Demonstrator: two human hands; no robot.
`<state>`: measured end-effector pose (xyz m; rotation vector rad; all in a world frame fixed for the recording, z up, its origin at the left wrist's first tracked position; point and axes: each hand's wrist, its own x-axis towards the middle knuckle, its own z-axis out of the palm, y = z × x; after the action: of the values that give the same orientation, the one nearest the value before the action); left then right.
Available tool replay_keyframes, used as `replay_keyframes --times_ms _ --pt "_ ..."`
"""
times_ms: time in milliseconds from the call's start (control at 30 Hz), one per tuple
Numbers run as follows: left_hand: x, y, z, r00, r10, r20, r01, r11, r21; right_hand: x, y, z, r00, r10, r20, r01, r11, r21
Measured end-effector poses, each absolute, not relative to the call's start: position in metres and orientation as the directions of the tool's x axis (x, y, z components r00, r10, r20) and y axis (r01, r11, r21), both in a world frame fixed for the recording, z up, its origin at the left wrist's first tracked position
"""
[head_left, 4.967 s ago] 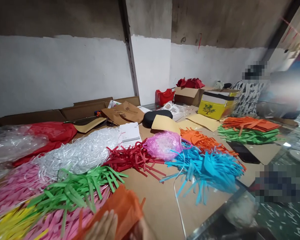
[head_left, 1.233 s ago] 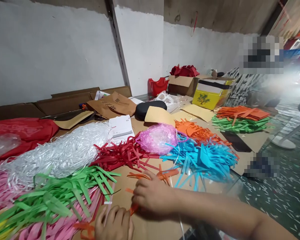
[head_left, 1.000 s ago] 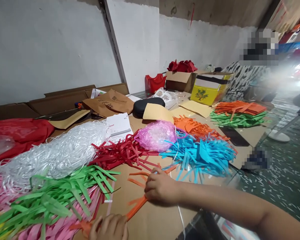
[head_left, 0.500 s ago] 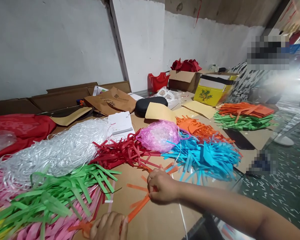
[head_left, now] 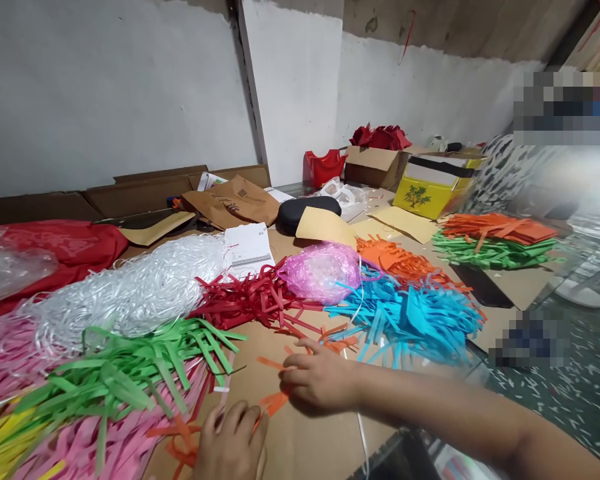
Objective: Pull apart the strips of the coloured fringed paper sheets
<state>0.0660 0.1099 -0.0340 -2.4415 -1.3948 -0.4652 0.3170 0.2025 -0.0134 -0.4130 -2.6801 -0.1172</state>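
My right hand (head_left: 317,381) lies palm down on the cardboard sheet (head_left: 310,447), its fingers closed over a fringed orange paper strip (head_left: 276,401). My left hand (head_left: 231,441) at the bottom edge pinches the same strip's near end, where more orange fringe (head_left: 177,440) pokes out to its left. Loose orange pieces (head_left: 336,341) lie just beyond my right hand. Heaps of cut paper fringe ring the hands: green (head_left: 130,373), pink (head_left: 95,447), red (head_left: 253,303) and blue (head_left: 413,320).
White shredded ribbon (head_left: 130,293) and a pink plastic bundle (head_left: 323,270) lie further back. Orange and green stacks (head_left: 495,240) sit at the right, near a yellow box (head_left: 430,190) and a cardboard box of red paper (head_left: 375,163). A person in a patterned top (head_left: 505,173) sits beyond. The table edge runs along the right.
Five seconds ago both hands held bunched orange paper at the bottom edge. Since then my right hand stretched the strip out across the cardboard, then slid back left toward my left hand.
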Motion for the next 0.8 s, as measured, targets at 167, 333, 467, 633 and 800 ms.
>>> replay_keyframes --times_ms 167,333,467,633,800 --pt "0.077 0.118 -0.03 0.43 0.782 0.451 0.877 -0.48 -0.004 0.308 0.209 -0.018 -0.828 0.429 0.362 0.383 0.903 -0.194" --pt "0.082 0.12 -0.031 0.378 0.756 0.535 0.878 -0.475 0.051 0.302 0.199 -0.007 -0.803 0.437 0.405 0.416 0.898 -0.144" --pt "0.083 0.122 -0.032 0.349 0.724 0.595 0.858 -0.502 0.108 0.294 0.194 -0.009 -0.876 0.278 0.394 0.339 0.936 0.096" --pt "0.085 0.123 -0.028 0.314 0.751 0.581 0.848 -0.497 0.185 0.283 0.197 -0.02 -0.841 0.347 0.415 0.402 0.915 0.049" --pt "0.078 0.12 -0.033 0.357 0.75 0.557 0.877 -0.474 0.076 0.283 0.195 -0.024 -0.86 0.304 0.41 0.371 0.924 0.093"
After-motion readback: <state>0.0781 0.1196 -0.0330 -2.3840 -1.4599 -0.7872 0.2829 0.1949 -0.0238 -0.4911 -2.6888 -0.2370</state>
